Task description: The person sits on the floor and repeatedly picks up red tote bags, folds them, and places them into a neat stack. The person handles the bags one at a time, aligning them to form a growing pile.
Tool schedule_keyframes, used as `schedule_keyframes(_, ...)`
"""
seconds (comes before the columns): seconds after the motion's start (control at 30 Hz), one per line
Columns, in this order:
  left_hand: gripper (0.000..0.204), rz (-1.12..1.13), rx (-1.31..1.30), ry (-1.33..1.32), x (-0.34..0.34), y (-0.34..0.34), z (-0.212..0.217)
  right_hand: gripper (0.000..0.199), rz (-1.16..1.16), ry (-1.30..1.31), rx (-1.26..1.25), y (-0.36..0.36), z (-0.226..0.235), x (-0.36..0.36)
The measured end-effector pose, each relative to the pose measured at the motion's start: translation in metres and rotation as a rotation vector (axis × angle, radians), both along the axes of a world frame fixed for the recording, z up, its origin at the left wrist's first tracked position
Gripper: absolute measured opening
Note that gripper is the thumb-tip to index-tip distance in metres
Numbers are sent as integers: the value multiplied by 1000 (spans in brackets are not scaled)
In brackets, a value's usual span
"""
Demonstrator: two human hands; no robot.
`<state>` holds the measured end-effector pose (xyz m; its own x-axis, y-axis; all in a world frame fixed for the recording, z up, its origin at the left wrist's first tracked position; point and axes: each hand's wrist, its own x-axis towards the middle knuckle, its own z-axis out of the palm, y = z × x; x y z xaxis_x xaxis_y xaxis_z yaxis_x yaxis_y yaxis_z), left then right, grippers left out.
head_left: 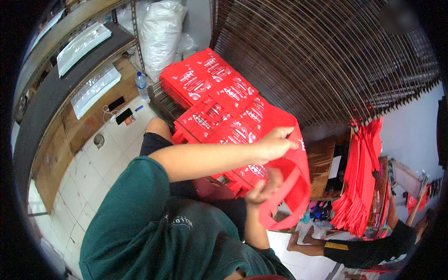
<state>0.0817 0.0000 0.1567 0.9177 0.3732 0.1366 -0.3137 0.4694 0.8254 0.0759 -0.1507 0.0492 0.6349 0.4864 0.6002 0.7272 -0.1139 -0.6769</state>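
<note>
A red cloth bag (301,161) with a wide strap (289,221) hangs at the right side of a red pile. My left hand (275,144) is closed on the bag's upper part, thumb against bent fingers. Just below it, my right hand (265,186) is slightly blurred by motion. Its thumb and half-curled fingers stand apart, beside the looped strap, and no grip on the cloth shows. Beyond both hands lies a broad pile of red bags (219,88) with white print, spread in overlapping stacks. My forearm covers part of the nearer stacks.
Dark wire racks (298,56) rise behind the pile. Long red bundles (357,182) hang at right, near another person (368,247) low down. A water bottle (141,85), a phone (124,116) and shelves with clear plastic packs (95,88) are left. A white sack (161,37) stands behind.
</note>
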Motion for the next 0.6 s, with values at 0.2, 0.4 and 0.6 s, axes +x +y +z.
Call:
schedule_keyframes(0.2,54,8,-44,218,-41,109,-25,49,905,1900,665,32,-96,-12)
schedule_keyframes(0.4,49,175,357,361,-111,204,-79,38,400,1743,177,117,-86,8)
schedule_keyframes(0.6,51,281,591,606,-142,273,-225,44,11,1339,-274,178,-197,33)
